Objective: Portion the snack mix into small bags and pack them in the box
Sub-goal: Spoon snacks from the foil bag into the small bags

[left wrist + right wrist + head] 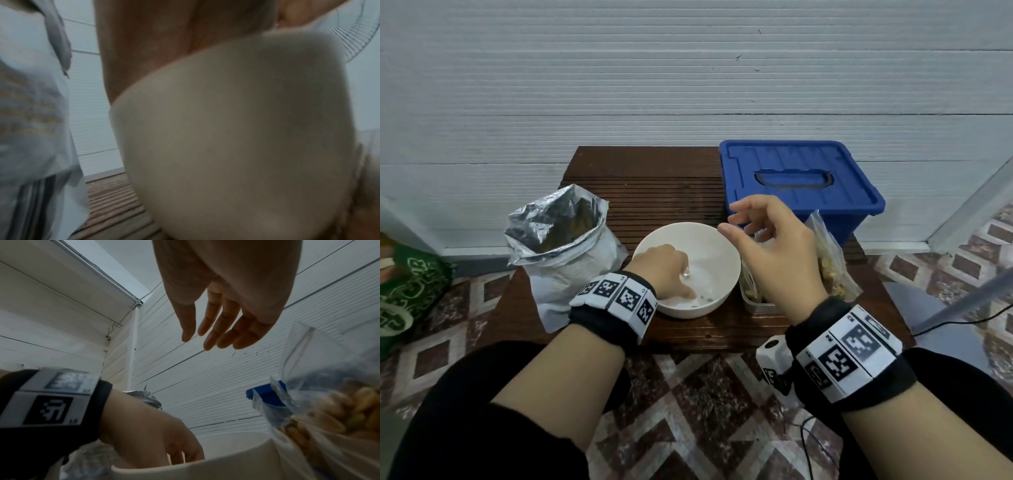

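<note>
While the left hand is dipped into the white bowl, its fingers are curled down toward the last crumbs at the bottom; whether anything is pinched cannot be told. Almost no snack mix is seen in the bowl, so the scraping is judged to be a gathering of leftovers. More mix is kept in the foil bag, stood open at the left, within reach for refilling. The right hand is held above the bowl's right rim, fingers loosely spread and empty. Just right of the bowl, filled small bags are propped upright in a clear tray, presumably so that nothing spills before packing. At the far right the blue box is set with its lid shut, so packing is judged not yet begun. Everything is laid on a dark slatted table.
</note>
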The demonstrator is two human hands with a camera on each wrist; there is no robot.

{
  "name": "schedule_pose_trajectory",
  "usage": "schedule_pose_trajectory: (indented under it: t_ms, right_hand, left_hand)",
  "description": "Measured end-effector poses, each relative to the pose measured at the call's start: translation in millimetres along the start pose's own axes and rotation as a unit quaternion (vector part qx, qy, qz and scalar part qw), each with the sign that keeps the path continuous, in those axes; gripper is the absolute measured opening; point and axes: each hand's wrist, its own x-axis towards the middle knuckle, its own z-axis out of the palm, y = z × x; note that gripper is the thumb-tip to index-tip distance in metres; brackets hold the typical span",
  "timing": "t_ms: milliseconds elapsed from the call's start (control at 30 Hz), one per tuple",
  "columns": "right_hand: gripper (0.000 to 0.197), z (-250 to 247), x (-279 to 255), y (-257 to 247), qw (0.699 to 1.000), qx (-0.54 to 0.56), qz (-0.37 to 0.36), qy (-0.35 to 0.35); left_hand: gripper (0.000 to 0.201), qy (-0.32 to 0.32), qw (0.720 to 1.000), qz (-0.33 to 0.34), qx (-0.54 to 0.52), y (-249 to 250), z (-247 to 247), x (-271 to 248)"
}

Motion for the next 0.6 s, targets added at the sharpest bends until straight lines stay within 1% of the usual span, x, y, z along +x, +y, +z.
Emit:
schedule_pose_trajectory:
  t_ms: [133,233,333,400,467,533,600]
  right_hand:
    - [0.015,3,4,2,0.999,-0.014,0.042,-0.022]
    - [0.02,10,6,4,0.995,-0.038,0.078,-0.054]
    - [0.025,17,7,5,0.988,-0.062,0.104,-0.092]
    - [0.026,19,8,4,0.984,-0.05,0.126,-0.115]
    - [0.029,21,7,3,0.982,-0.035,0.134,-0.131]
    - [0.033,23,7,3,0.981,-0.029,0.134,-0.14]
    - [0.032,24,6,3,0.983,-0.039,0.124,-0.132]
  left_hand:
    - [0.033,0.05,0.991,0.007,-0.127,-8,-17,-7]
    - [0.029,0.093,0.967,0.019,-0.236,-11,-29,-17]
    - [0.032,0.112,0.932,0.016,-0.345,-10,-35,-23]
    - [0.036,0.126,0.905,0.003,-0.406,-7,-37,-25]
    - [0.039,0.139,0.876,-0.005,-0.461,-4,-38,-27]
    - [0.036,0.129,0.848,-0.013,-0.515,0,-39,-30]
    - [0.033,0.11,0.828,-0.024,-0.549,2,-41,-32]
